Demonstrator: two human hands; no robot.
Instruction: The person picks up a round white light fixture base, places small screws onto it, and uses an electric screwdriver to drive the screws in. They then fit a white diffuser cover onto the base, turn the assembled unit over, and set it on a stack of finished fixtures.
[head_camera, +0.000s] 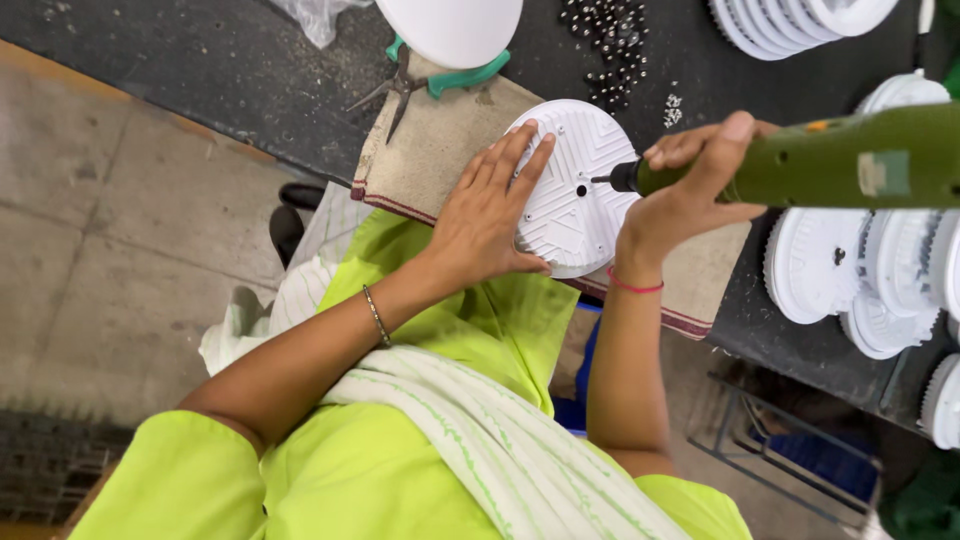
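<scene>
Right hand (690, 175) grips green screwdriver (820, 160), long axis level, tip touching white disc (575, 190) (ribbed face up); left hand (490, 215) lies open, flat on disc's left edge.

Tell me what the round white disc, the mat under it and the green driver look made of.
Round white disc: likely moulded plastic, matte, with crisp raised ribs. Mat: coarse woven cloth, tan with a dark red edge stripe. Green driver: body looks like dull plastic; its dark tip seems metal.
</scene>
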